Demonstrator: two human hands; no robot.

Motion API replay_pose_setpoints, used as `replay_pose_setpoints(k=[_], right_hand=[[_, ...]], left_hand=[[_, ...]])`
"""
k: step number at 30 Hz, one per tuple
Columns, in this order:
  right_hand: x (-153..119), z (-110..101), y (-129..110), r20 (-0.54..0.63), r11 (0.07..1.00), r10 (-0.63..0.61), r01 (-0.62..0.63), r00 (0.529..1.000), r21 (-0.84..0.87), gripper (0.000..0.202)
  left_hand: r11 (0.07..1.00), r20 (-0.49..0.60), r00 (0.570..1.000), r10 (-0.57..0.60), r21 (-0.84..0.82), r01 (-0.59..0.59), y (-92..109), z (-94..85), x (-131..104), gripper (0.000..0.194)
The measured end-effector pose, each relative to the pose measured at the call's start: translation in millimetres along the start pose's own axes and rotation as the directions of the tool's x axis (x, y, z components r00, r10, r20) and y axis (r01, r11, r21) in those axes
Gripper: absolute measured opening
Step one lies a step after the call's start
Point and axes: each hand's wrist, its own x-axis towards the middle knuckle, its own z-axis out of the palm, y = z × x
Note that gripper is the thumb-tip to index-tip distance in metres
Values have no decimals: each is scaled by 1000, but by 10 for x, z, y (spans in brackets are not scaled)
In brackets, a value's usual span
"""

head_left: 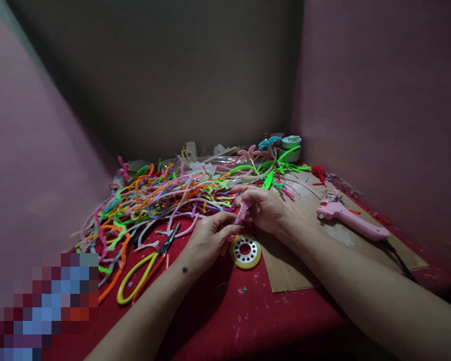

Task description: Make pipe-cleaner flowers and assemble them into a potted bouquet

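Note:
My left hand (213, 231) and my right hand (265, 206) meet above the red cloth near the middle. Between their fingertips is a short folded pink pipe cleaner (242, 211). Both hands are closed, with thumb and fingers pinching it. Just below lies a roll of yellowish tape (245, 251) on a white core with holes. To the left of my left hand rest scissors (150, 268) with yellow and red handles, their blades pointing away. Behind the hands spreads a tangled heap of colourful pipe cleaners (161, 195).
On the right, a brown board (285, 273) carries a pink corded tool (353, 220). Pipe-cleaner flowers (250, 153) and a pale green container (291, 148) stand at the back. A red cloth (225, 321) with scraps covers the table; pink walls (383, 100) rise at the sides.

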Motion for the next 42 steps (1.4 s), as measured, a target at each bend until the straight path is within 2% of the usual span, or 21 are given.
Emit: replay_pose_setpoints(k=[2, 5, 7, 10, 13, 16, 21, 27, 30, 35, 39, 42], right_hand=[[1, 6, 7, 3, 1000, -7, 7, 1000, -2, 29], [-6, 15, 13, 28, 1000, -22, 22, 999, 9, 24], [-18, 24, 15, 70, 999, -41, 39, 997, 30, 16], [-30, 33, 34, 135, 994, -63, 50, 989, 95, 11], [-31, 40, 88, 157, 993, 2, -21, 988, 120, 18], [-39, 67, 139, 150, 993, 53, -67, 987, 93, 25], [-60, 127, 157, 58, 994, 32, -38, 998, 104, 31], [-58, 122, 179, 40, 995, 29, -33, 999, 97, 28], [-55, 104, 188, 64, 988, 56, -64, 996, 140, 26], [-46, 82, 182, 95, 985, 78, -91, 992, 146, 24], [-42, 81, 189, 55, 987, 83, -90, 995, 135, 27], [-41, 94, 199, 32, 994, 52, -55, 998, 92, 29]], left_hand=[[999, -8, 1000, 29, 17, -29, -12, 15, 5, 23], [990, -87, 990, 110, 92, -102, -35, 8, 16, 25], [986, -131, 983, 127, 120, -111, -41, -14, 25, 25], [995, -187, 978, 97, 42, -91, -37, -53, 42, 24], [993, -215, 974, 69, -76, -87, -24, -71, 54, 23], [988, -193, 981, 21, -143, -49, 15, -61, 42, 22], [959, -107, 990, -93, -276, 60, 76, -20, 8, 25], [877, 37, 996, -80, -472, 88, -24, -37, 47, 26], [901, 61, 996, -67, -424, 87, -47, -83, 61, 27], [971, -38, 999, -24, -237, 15, -8, -97, 44, 23], [970, 9, 998, -60, -234, 61, 10, -55, 31, 21], [975, 17, 999, -48, -214, 50, 9, -67, 43, 19]])
